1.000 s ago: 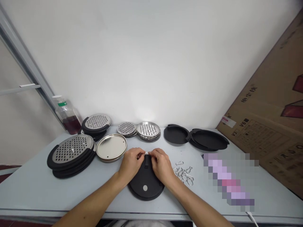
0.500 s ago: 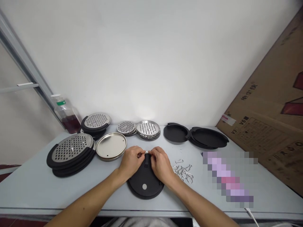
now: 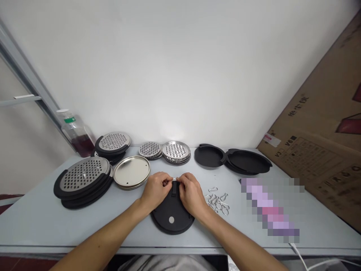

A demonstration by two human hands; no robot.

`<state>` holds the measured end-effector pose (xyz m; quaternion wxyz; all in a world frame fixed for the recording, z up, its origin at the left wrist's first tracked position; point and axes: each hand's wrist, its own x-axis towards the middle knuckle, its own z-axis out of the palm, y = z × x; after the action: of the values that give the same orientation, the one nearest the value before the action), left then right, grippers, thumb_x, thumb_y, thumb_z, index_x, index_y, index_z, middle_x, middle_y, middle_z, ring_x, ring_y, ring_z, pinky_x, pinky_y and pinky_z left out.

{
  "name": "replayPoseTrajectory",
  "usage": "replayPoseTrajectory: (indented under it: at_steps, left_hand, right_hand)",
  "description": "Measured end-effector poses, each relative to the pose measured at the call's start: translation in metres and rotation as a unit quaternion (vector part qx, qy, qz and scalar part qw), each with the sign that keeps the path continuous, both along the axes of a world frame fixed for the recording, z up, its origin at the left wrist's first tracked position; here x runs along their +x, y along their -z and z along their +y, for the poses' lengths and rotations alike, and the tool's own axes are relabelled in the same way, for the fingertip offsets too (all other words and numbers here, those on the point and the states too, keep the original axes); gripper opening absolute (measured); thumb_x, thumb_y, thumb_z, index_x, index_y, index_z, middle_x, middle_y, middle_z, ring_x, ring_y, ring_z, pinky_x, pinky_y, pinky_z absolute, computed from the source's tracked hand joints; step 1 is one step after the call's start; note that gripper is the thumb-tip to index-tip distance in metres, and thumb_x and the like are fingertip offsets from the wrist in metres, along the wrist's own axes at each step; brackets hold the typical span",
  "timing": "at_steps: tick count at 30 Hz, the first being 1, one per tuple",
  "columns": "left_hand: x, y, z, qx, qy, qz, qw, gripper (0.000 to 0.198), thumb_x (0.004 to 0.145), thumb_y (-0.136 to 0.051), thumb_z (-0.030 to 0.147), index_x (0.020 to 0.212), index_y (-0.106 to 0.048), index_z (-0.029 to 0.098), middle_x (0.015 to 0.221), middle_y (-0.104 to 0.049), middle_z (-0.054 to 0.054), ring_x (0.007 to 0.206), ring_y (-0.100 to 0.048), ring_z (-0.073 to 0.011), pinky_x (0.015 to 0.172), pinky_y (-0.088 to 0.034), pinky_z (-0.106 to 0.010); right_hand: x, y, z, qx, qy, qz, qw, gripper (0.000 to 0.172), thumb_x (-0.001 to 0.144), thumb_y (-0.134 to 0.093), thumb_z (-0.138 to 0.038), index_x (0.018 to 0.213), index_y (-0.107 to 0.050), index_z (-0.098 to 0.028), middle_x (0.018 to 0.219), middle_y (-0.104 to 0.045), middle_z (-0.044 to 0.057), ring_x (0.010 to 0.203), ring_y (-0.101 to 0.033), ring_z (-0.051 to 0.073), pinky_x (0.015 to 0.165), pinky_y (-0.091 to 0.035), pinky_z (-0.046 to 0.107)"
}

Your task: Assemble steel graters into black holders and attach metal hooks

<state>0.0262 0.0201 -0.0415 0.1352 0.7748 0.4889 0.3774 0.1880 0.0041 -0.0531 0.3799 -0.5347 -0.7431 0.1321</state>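
A round black plastic piece (image 3: 172, 210) lies on the table in front of me, with a pale round spot near its front. At its far edge is a short black tab (image 3: 175, 189). My left hand (image 3: 158, 190) and my right hand (image 3: 191, 192) pinch a small metal wire clip (image 3: 175, 179) between them at the tab's far end. The fingertips cover most of the clip. Just right of my right hand lie several loose metal wire clips (image 3: 218, 202).
Assembled graters (image 3: 86, 177) are stacked at left, beside metal discs (image 3: 132, 171). Grater discs (image 3: 176, 151) stand by the wall, with black trays (image 3: 248, 162) right of them. A bottle (image 3: 79, 137), a carton (image 3: 310, 150) and a pixelated item (image 3: 270, 210) flank the table.
Both hands keep their pinch at the tab, with only slight finger movement. The whole view has shifted a little, and the things on the table stay in place.
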Motion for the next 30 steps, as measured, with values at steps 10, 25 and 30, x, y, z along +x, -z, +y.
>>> replayPoseTrajectory:
  at_steps: [10,25,30]
  left_hand:
    - [-0.0004,-0.0015,0.0,0.018,0.021,0.023,0.999,0.019,0.078,-0.065,0.0,0.075,-0.072,0.017,0.078,-0.074,-0.003,0.073,-0.066,-0.0171,0.071,-0.05,-0.028]
    - [0.0006,-0.0024,0.0006,0.027,0.029,0.028,0.999,0.019,0.079,-0.067,0.0,0.076,-0.074,0.018,0.081,-0.077,-0.003,0.077,-0.069,-0.0179,0.074,-0.052,-0.029]
    - [0.0012,-0.0024,0.0005,0.022,0.026,0.024,0.999,0.019,0.079,-0.068,0.001,0.076,-0.074,0.019,0.081,-0.077,-0.002,0.078,-0.07,-0.0176,0.075,-0.053,-0.029]
  right_hand:
    - [-0.0007,-0.0004,-0.0015,0.006,-0.003,-0.011,1.0,0.027,0.082,-0.047,0.003,0.078,-0.066,-0.015,0.084,-0.061,0.008,0.087,-0.057,0.023,0.079,-0.048,0.033]
    - [-0.0017,0.0003,-0.0023,0.015,-0.001,-0.022,1.0,0.026,0.081,-0.047,0.003,0.077,-0.065,-0.016,0.085,-0.062,0.009,0.086,-0.056,0.024,0.078,-0.047,0.034]
    - [-0.0018,0.0015,-0.0025,0.017,0.007,-0.024,1.0,0.025,0.08,-0.048,0.002,0.075,-0.064,-0.016,0.083,-0.061,0.009,0.085,-0.056,0.025,0.077,-0.046,0.035]
